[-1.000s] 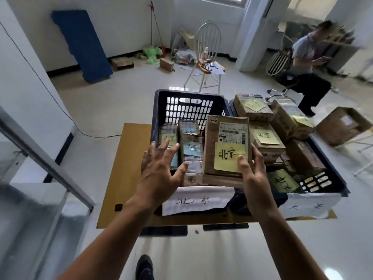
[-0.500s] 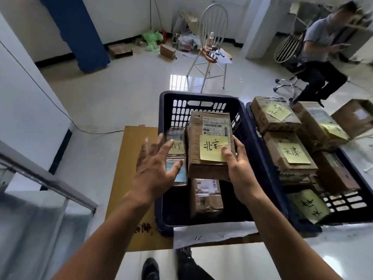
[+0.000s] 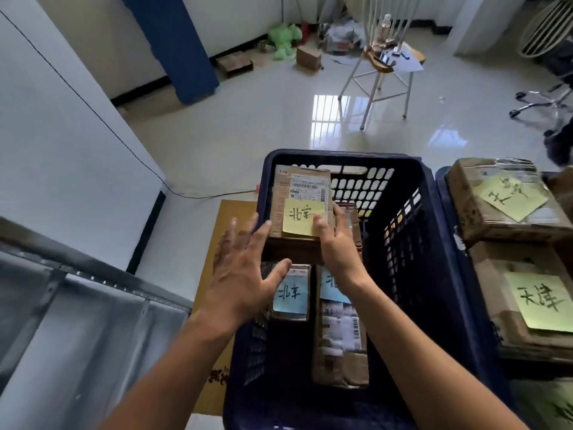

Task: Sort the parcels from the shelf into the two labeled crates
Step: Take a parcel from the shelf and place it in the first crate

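Parcel (image 3: pixel 298 185) partly behind right hand (image 3: pixel 338 253)

Glossy pale floor (image 3: pixel 248 125) bounded by white walls (image 3: pixel 242 23); a blue upright panel (image 3: pixel 173 48) stands against the far wall. A white spindle-back metal chair (image 3: pixel 376 72) stands beside a barred light reflection (image 3: pixel 328 114).

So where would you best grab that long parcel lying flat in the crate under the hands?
Take the long parcel across its narrow width near its close end, coming from above: it lies flat on the crate floor, and both long sides look free there.
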Available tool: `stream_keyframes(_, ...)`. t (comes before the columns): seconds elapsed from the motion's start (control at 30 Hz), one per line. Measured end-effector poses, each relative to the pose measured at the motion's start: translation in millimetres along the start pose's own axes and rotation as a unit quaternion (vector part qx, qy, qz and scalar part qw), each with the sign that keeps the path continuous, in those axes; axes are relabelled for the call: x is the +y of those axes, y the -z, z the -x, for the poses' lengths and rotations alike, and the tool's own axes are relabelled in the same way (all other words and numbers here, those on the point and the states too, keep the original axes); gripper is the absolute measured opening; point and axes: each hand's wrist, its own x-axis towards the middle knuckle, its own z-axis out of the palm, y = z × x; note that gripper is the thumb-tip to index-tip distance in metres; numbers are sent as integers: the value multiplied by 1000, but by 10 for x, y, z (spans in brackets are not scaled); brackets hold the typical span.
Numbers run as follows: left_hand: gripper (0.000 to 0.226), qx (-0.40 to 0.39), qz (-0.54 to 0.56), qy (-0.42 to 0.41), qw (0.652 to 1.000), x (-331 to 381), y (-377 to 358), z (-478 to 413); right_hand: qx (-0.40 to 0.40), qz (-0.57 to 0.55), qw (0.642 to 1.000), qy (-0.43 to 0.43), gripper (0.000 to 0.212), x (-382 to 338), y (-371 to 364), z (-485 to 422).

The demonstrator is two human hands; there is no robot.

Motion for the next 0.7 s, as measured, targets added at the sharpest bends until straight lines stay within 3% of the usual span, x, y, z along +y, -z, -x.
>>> stream_keyframes(0.1,80,-9,-8,10,1000,21,-67,-95,5,0,1000,3,70,109,15,-112)
stream_keyframes(0.33,80,-20,-27,23,999,56,-230,-188,-50,47,997,35,76,265,60,64)
stream_keyframes(0.53,79,-10,-50,26,998,95,-255,-216,-113,150,982,31,84,328,283,-29)
stream_keyframes(0.7,77,-5,-80,17,997,106,-276,-188,-87,295,951,10,88,270,385,35)
